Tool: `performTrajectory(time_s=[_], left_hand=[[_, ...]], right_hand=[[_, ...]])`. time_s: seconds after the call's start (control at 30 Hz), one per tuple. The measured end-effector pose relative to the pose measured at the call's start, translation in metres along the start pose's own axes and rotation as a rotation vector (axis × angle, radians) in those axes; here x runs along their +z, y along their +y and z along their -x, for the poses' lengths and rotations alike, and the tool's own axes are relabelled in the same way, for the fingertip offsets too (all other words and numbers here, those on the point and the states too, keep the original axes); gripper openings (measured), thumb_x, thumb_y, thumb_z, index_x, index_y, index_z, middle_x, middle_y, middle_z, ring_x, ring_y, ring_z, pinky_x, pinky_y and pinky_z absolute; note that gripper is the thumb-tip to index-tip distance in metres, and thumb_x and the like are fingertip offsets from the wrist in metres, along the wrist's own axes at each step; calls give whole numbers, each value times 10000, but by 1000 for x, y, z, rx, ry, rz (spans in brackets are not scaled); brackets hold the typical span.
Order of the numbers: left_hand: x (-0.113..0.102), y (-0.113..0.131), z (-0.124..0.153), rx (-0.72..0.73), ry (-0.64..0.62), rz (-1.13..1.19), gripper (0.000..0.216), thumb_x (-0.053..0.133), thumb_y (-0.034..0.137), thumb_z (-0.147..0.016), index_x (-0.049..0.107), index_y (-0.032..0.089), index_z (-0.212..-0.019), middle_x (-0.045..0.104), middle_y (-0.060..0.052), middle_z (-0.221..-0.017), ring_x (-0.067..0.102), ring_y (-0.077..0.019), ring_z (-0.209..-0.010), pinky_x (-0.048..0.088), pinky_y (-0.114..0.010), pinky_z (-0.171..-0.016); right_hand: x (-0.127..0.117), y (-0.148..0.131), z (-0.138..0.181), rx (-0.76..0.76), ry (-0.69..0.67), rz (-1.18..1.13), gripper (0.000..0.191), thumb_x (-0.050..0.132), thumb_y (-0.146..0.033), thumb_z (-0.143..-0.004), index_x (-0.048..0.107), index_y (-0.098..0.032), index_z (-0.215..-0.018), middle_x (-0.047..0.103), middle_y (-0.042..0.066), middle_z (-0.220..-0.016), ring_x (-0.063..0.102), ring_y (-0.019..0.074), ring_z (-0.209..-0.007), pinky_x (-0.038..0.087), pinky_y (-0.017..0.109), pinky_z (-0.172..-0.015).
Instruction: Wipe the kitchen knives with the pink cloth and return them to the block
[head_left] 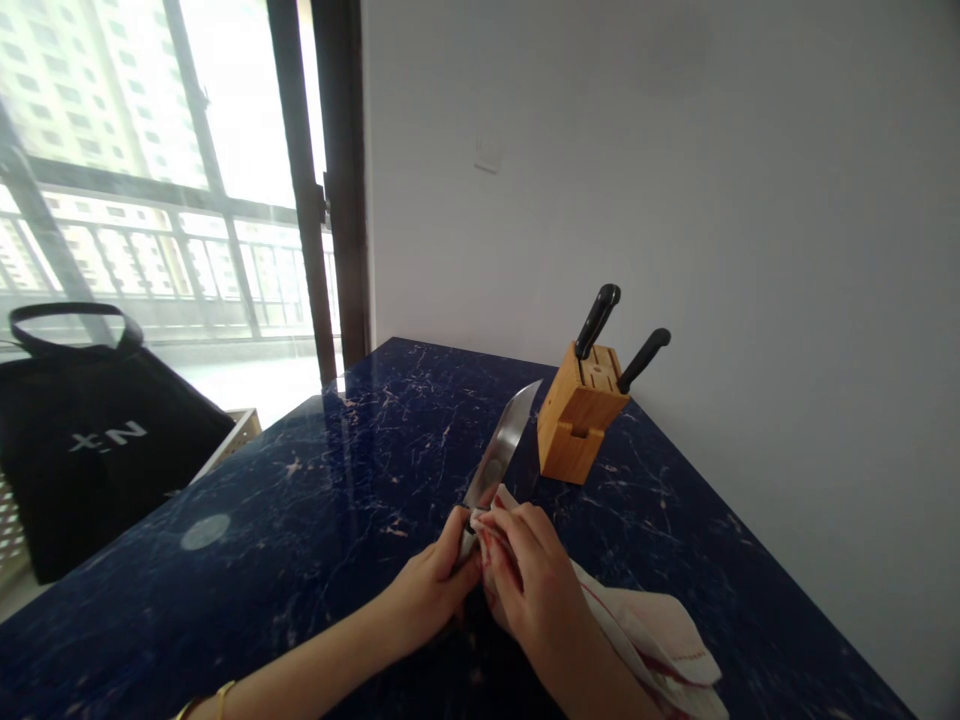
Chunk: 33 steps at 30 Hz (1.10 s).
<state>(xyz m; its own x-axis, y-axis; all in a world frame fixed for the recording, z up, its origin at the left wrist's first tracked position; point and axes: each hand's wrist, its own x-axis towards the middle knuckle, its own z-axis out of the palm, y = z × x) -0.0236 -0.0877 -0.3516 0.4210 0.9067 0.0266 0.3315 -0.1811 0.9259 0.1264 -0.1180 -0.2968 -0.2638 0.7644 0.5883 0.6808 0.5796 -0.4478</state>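
A: Fingers (456,548) of our left hand (431,585) were curled tight around the knife (501,448) where handle met blade, low in the middle of the frame. The handle itself was hidden under them.

B: And our right hand (529,580)?

A: Its fingers (504,520) were pressed together, pinching the cloth (652,640) against the base of the blade, right up against the left hand.

B: Which way did we have the blade pointing?

A: Up and a little to the right, toward the centre of the frame. Its tip ended just beside the knife block (579,420). We could not tell whether the tip touched the counter (300,520).

B: Where was the rest of the cloth?

A: It was white with red stripes. It trailed under our right wrist to the lower right of the frame, lying on the dark blue marbled counter.

B: What did we note about the block?

A: It was wooden and stood right of centre, near the wall (750,200). Two black handles (598,318) stuck out of its top, slanting to the upper right.

B: Anything else?

A: We saw a black bag (82,450) with white letters at the left edge, past the counter and below the window (150,150) in the upper left. A gold bracelet (221,695) sat on our left wrist at the bottom edge.
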Motion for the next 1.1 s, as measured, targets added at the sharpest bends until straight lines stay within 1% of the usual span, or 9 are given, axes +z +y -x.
performTrajectory(time_s=[0.13, 0.27, 0.43, 0.6, 0.73, 0.9, 0.97, 1.03, 1.1], left_hand=[[1, -8, -1, 10, -8, 44, 573, 403, 494, -834, 234, 239, -1319, 577, -39, -955, 546, -104, -563, 483, -234, -565], [1, -7, -1, 4, -11, 77, 637, 410, 496, -831, 165, 224, -1352, 555, -65, -1015, 554, -103, -560, 493, -246, -566], [-1, -3, -1, 8, -52, 32, 587, 381, 501, -843, 210, 225, -1331, 580, -22, -878, 545, -105, -548, 478, -233, -544], [-2, 0, 0, -3, -3, -105, 622, 392, 487, -838, 194, 203, -1355, 570, -93, -1045, 574, -147, -656, 473, -263, -619], [-2, 5, 2, 19, 12, -118, 549, 381, 497, -838, 317, 197, -1294, 610, -72, -951, 583, -192, -761, 462, -276, -659], [-2, 5, 3, 39, 36, -165, 575, 406, 443, -835, 252, 190, -1328, 593, -98, -1036, 583, -192, -778, 453, -287, -701], [-2, 7, 3, 46, 33, -164, 547, 406, 442, -835, 282, 195, -1307, 604, -83, -994, 578, -183, -738, 453, -278, -671], [-3, 11, 4, 44, 28, -140, 485, 398, 457, -837, 352, 209, -1251, 615, -49, -886, 568, -173, -688, 446, -254, -606], [-3, 14, 4, 52, 25, -104, 430, 400, 452, -839, 389, 224, -1204, 607, -29, -843, 552, -152, -623, 427, -230, -544]], right_hand=[[0, -2, 1, 9, 4, 1, 236, 370, -151, -873, 529, -195, -1042, 537, 98, -1028, 480, 214, -1069, 432, 403, -909], [-1, -3, 0, -28, 5, 14, 248, 373, -150, -873, 521, -194, -1067, 553, 87, -964, 508, 206, -1014, 445, 396, -888], [0, 1, 0, 14, 29, 14, 211, 368, -157, -876, 541, -186, -995, 554, 84, -943, 538, 186, -920, 464, 362, -838], [3, 2, 0, -28, 45, 64, 224, 357, -174, -890, 550, -175, -1002, 557, 100, -951, 525, 206, -942, 452, 381, -837], [1, 2, -1, 5, 44, 48, 200, 364, -151, -879, 553, -173, -938, 557, 85, -895, 534, 191, -857, 468, 366, -789], [-1, -1, 0, -9, -8, 1, 210, 375, -153, -875, 533, -183, -1010, 538, 82, -944, 519, 187, -924, 449, 354, -839], [-2, -1, 0, 3, -11, -10, 207, 373, -149, -873, 529, -185, -1004, 538, 74, -928, 522, 181, -909, 451, 345, -830], [-2, 0, 1, 31, 11, -8, 200, 365, -145, -874, 534, -182, -975, 541, 71, -903, 527, 178, -881, 457, 341, -808], [-2, 0, 1, 29, 14, 6, 203, 367, -149, -873, 538, -179, -979, 541, 80, -924, 523, 185, -898, 455, 345, -811]])
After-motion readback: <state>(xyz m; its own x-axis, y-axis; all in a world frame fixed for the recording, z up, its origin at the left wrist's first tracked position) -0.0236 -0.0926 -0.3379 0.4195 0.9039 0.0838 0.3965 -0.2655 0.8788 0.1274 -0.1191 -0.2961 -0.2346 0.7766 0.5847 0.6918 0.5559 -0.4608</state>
